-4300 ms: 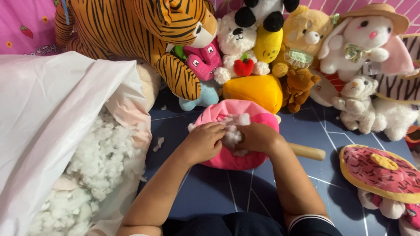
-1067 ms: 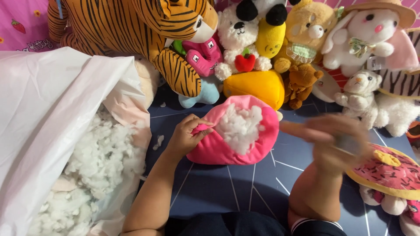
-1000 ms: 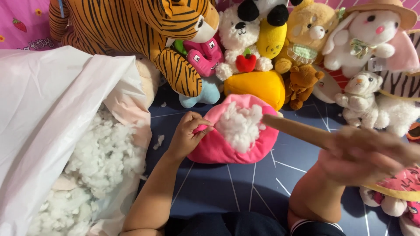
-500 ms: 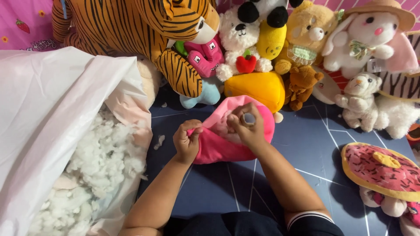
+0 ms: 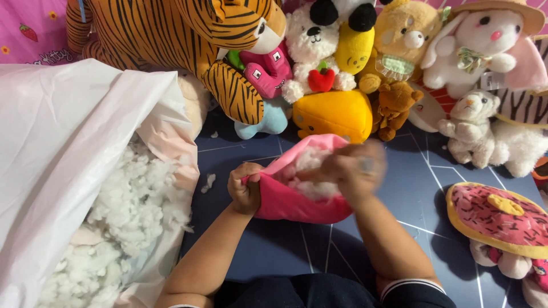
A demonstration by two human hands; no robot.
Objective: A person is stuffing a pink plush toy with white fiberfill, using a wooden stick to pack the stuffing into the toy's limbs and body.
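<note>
A pink plush cover [image 5: 297, 205] lies on the blue mat [image 5: 425, 182] in front of me, its opening showing white stuffing [image 5: 311, 162]. My left hand [image 5: 244, 189] pinches the cover's left rim and holds it open. My right hand [image 5: 351, 171], blurred by motion, is a closed fist at the opening, pressed into the stuffing. A small round end in the fist looks like the tip of a wooden stick seen end on.
A large white plastic bag [image 5: 68, 148] at the left spills loose white stuffing [image 5: 131, 205]. A big tiger plush [image 5: 171, 34], a yellow plush [image 5: 334, 114] and several small soft toys line the back. A doughnut-shaped plush [image 5: 496, 217] lies at the right.
My right hand picked up a wooden stick at the right, swung it over, and now pushes at the cover's opening. My left hand has kept its hold on the rim.
</note>
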